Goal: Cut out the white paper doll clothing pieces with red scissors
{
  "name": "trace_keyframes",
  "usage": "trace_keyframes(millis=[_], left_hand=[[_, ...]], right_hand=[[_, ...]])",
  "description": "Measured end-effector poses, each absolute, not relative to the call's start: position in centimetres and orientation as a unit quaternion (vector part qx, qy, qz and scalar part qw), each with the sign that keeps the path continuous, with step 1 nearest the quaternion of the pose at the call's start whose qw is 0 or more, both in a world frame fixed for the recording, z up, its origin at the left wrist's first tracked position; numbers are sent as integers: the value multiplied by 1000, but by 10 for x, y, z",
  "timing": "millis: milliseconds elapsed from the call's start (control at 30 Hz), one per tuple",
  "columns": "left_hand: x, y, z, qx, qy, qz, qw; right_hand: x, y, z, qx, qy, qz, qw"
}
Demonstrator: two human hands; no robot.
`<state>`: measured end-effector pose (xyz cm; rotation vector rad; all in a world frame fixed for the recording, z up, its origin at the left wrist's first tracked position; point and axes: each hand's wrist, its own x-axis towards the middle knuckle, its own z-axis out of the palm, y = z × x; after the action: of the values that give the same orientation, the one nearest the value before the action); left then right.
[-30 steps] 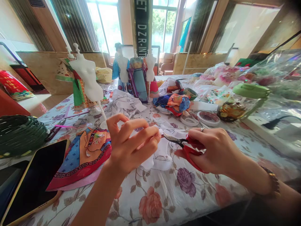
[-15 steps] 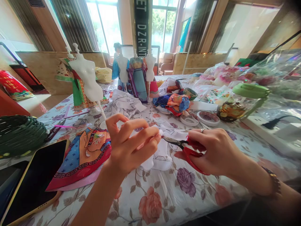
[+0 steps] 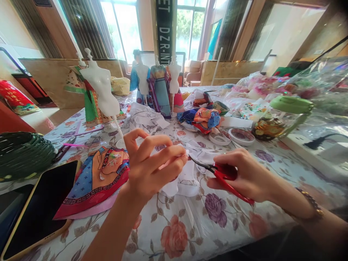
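Note:
My left hand (image 3: 154, 166) is closed in a pinch, with a bit of thin white material between the fingertips. Below the fingers spread white pieces (image 3: 187, 179) on the table; whether they are cloth or paper I cannot tell. Red-handled scissors (image 3: 225, 181) are gripped in my right hand (image 3: 248, 174), their dark blades nearly together and the tips at the left fingertips. Left of my left hand lies a printed fabric piece (image 3: 95, 177) in blue, orange and red.
A bare white mannequin (image 3: 102, 88) stands at the left, and dressed mannequins (image 3: 160, 90) farther back. Crumpled printed cloth (image 3: 203, 117), tape rolls (image 3: 241, 137) and a green-lidded jar (image 3: 285, 116) lie beyond my right hand. At the left are a phone (image 3: 43, 206) and a dark green basket (image 3: 24, 156).
The scissor blades have closed from slightly apart, and the handles have swung together and tilted in my right hand. My left hand stays nearly in place.

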<state>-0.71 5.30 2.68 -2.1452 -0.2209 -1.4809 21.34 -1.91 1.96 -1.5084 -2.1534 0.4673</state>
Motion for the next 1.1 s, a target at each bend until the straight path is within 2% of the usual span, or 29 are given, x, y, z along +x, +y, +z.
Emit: trace_keyframes(millis=[200, 433, 900, 1100], left_hand=[[-7, 51, 28, -799, -93, -551, 225], [-6, 53, 25, -800, -106, -555, 202], [-4, 57, 23, -803, -89, -570, 151], [-3, 58, 23, -796, -84, -580, 148]], right_hand=[[214, -17, 22, -542, -754, 301, 217], [217, -15, 20, -530, -754, 327, 209], [213, -14, 24, -487, -721, 454, 191], [211, -15, 28, -485, -720, 461, 182]])
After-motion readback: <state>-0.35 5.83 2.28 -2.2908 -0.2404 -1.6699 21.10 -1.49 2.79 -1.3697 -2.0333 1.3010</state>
